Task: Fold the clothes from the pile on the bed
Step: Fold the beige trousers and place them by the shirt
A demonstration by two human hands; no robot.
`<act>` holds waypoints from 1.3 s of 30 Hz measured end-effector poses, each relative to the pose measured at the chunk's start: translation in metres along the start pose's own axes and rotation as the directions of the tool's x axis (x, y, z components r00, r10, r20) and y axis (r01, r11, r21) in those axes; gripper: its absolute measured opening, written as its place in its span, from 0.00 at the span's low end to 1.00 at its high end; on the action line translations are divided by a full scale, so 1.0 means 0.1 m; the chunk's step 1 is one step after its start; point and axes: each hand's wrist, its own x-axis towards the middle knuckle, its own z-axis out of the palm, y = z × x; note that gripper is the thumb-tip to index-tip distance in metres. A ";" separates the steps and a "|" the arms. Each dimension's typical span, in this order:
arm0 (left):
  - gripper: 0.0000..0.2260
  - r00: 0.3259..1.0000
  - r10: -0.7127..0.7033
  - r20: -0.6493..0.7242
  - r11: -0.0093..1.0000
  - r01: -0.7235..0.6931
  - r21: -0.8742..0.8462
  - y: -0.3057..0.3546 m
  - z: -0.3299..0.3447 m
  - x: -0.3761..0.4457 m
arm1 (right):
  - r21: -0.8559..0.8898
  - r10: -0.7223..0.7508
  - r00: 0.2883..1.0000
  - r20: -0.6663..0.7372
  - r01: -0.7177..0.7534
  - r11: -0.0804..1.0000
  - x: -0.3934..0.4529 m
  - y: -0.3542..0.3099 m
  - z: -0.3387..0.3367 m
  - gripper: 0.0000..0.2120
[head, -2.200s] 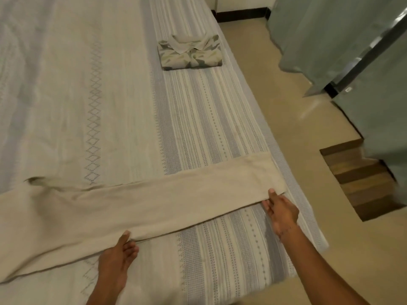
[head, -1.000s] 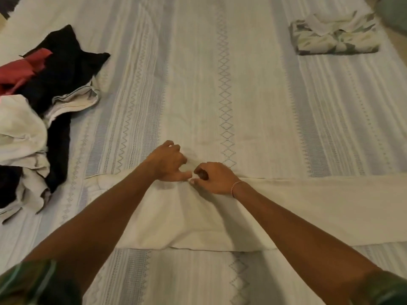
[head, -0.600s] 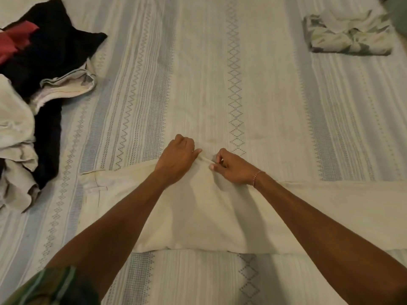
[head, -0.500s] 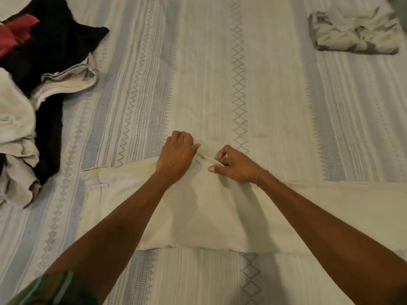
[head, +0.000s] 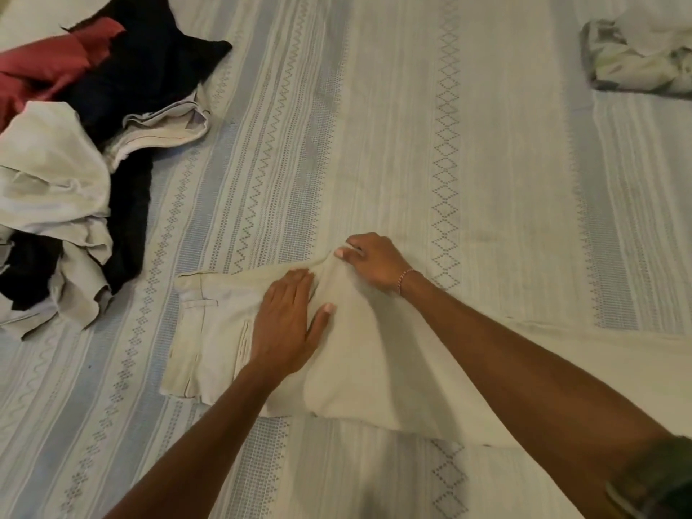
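Lengthwise, beige trousers (head: 374, 368) lie left-right, waistband leftward

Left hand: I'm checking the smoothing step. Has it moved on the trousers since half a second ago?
Yes. The left hand slid from the trousers' far edge toward the person, now lying flat.

Dim warm light, soft wide-angle blur
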 end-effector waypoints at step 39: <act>0.36 0.953 0.173 0.251 0.976 -0.200 0.089 1.32 0.55 -0.22 | -0.401 -0.172 0.782 -0.599 -0.107 0.910 -1.76 1.72 -0.82 0.09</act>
